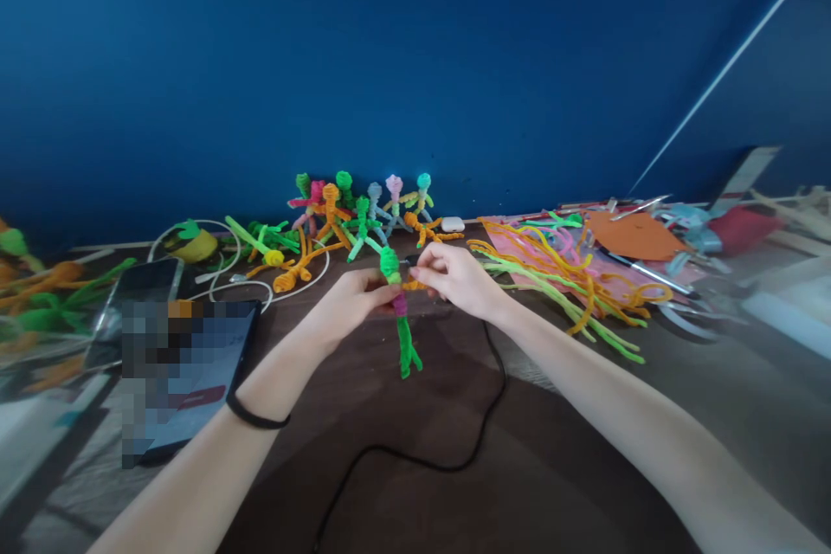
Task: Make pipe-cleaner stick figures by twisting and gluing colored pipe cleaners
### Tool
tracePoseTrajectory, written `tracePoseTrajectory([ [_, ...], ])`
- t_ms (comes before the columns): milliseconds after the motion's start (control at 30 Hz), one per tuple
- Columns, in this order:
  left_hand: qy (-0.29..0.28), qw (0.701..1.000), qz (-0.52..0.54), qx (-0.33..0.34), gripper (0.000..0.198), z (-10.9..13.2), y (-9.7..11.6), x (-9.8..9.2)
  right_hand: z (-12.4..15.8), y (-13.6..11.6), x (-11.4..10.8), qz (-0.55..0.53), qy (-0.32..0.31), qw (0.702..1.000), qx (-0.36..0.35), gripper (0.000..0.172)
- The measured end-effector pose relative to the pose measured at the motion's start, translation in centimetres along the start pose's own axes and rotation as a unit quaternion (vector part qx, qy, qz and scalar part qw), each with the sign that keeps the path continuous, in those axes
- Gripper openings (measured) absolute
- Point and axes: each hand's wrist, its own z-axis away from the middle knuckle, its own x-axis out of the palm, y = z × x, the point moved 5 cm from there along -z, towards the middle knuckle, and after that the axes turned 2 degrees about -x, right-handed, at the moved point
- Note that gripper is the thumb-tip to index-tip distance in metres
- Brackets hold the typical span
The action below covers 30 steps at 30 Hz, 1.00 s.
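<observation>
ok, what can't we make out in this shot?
All head view:
- Part of the fuzzy figure's torso: behind the left hand's fingers.
- What the right hand grips, if anything: too small, fingers in the way.
- Part of the tablet's screen: pixelated.
- Near end of the black cable: cut off by the bottom edge.
- Orange and green pieces far left: blurred.

The dark brown bench runs across the lower half of the frame, a black cord curling over it at bottom centre and a tablet lying at lower left, near a looped white cable. Little fuzzy figures crowd its back edge at centre, beside a small white case, and I see yellow and green fuzzy stems spread at right.
</observation>
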Motion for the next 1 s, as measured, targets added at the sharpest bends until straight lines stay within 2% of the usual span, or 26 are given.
tracePoseTrajectory([
  [200, 0.023, 0.994, -0.100, 0.039, 0.023, 0.1, 0.1, 0.2, 0.4, -1.8, -0.3, 0.122, 0.078, 0.983, -0.111, 0.013],
  [467, 0.107, 0.974, -0.178, 0.090, 0.026, 0.2, 0.2, -0.5, 1.3, -3.1, 0.9, 0.193, 0.084, 0.965, -0.156, 0.013],
  [700, 0.175, 0.972, -0.130, 0.089, 0.026, -0.2, -0.5, -1.8, 1.8, -3.0, 2.2, 0.198, 0.078, 0.957, -0.197, 0.024],
  [867, 0.163, 0.981, -0.018, 0.102, 0.025, -0.1, -0.4, -1.5, 1.8, -2.3, 2.6, 0.207, 0.076, 0.955, -0.200, 0.024],
  [1000, 0.139, 0.984, 0.034, 0.103, 0.023, -0.1, -0.1, -1.3, 1.3, -1.8, 2.1, 0.157, 0.085, 0.967, -0.184, 0.020],
])
